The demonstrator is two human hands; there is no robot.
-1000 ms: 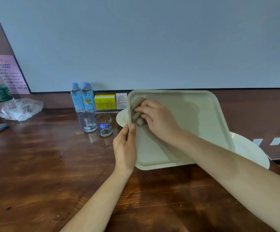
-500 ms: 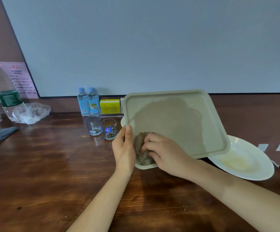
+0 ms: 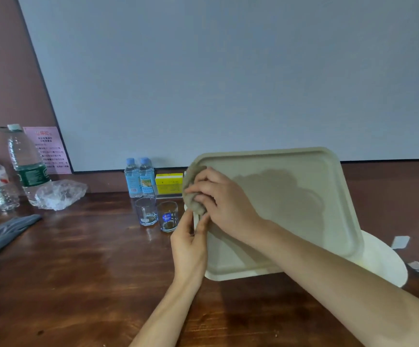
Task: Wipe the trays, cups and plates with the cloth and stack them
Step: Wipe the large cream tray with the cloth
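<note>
A beige rectangular tray (image 3: 291, 201) stands tilted up on its near edge on the wooden table. My left hand (image 3: 189, 244) grips its left rim. My right hand (image 3: 223, 199) presses a bunched grey-brown cloth (image 3: 193, 194) against the tray's upper left corner. A white plate (image 3: 383, 261) lies behind the tray at the right, mostly hidden by it. Two clear glass cups (image 3: 146, 211) (image 3: 167, 216) stand side by side left of the tray.
Two small water bottles (image 3: 138, 179) and a yellow box (image 3: 169, 182) stand against the wall. At the far left are larger bottles (image 3: 27, 164), a crumpled plastic bag (image 3: 59, 194) and a grey cloth (image 3: 0, 234). The table's right edge lies past the plate.
My right hand has slid the cloth from the tray's lower left corner up to its upper left corner. My left hand keeps its hold on the left rim.
</note>
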